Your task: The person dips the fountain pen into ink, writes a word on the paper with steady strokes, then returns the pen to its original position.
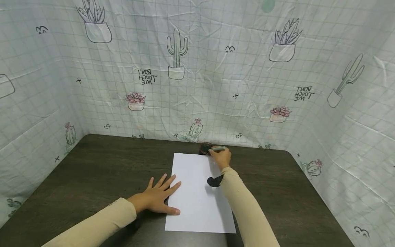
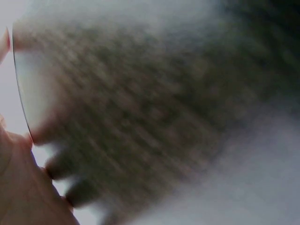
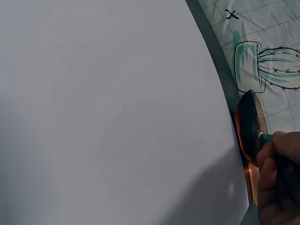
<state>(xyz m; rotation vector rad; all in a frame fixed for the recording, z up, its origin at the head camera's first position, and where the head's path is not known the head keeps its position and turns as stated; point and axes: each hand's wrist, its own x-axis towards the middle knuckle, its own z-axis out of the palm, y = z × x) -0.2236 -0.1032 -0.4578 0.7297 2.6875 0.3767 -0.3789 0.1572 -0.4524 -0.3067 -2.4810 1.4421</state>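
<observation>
A white sheet of paper [image 1: 194, 199] lies upright on the dark table. My left hand [image 1: 155, 199] rests spread at its left edge, with thumb and fingertips over the paper. Past the sheet's far edge, my right hand [image 1: 223, 158] pinches a slim pale green pen-like stick [image 1: 219, 148]. Its tip is at a small dark round dish [image 1: 205, 148]. The right wrist view shows the dish [image 3: 247, 122] with an amber, see-through rim, beside the paper's edge; the stick's green end [image 3: 266, 138] overlaps it. Most of the left wrist view is blurred, with part of the left hand [image 2: 23, 183] at its left.
The dark wood table [image 1: 123, 164] ends at a hanging cloth [image 1: 210, 68] printed with cacti, which encloses the back and both sides. A black wrist camera [image 1: 214, 180] sticks out from the right sleeve [image 1: 247, 206] over the paper.
</observation>
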